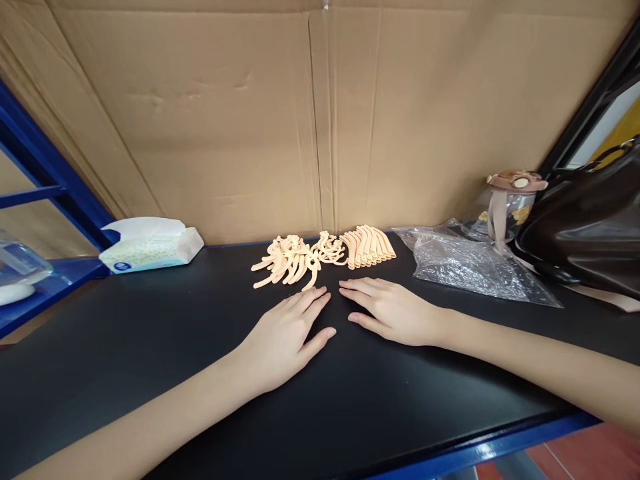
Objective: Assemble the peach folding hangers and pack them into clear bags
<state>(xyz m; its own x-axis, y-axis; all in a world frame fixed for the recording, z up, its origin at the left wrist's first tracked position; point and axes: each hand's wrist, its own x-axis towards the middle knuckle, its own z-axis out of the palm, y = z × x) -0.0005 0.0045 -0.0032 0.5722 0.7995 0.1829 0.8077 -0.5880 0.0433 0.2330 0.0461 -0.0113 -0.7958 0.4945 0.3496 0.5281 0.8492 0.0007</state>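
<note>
My left hand (293, 333) lies flat on the black tabletop (350, 407), palm down, thumb apart from the fingers, with nothing in it. Just beyond its fingertips is a loose heap of curved, cream-coloured pieces (290, 260) with knobbed ends. My right hand (387, 308) also rests palm down and holds nothing, its thumb spread from the fingers. Beyond it sits a neat stack of peach-coloured tubes (369, 247). Between heap and stack is a small cluster of curly pieces (330, 248) in the same colour. The fingertips of the two hands are a little apart.
A tissue pack (153, 247) stands at the back left. To the right lie a clear plastic bag (465, 263), a drinking bottle (515, 207) with a strap, and a dark brown bag (585, 220). A cardboard wall (225, 133) closes off the back; a blue frame (35, 160) edges the left.
</note>
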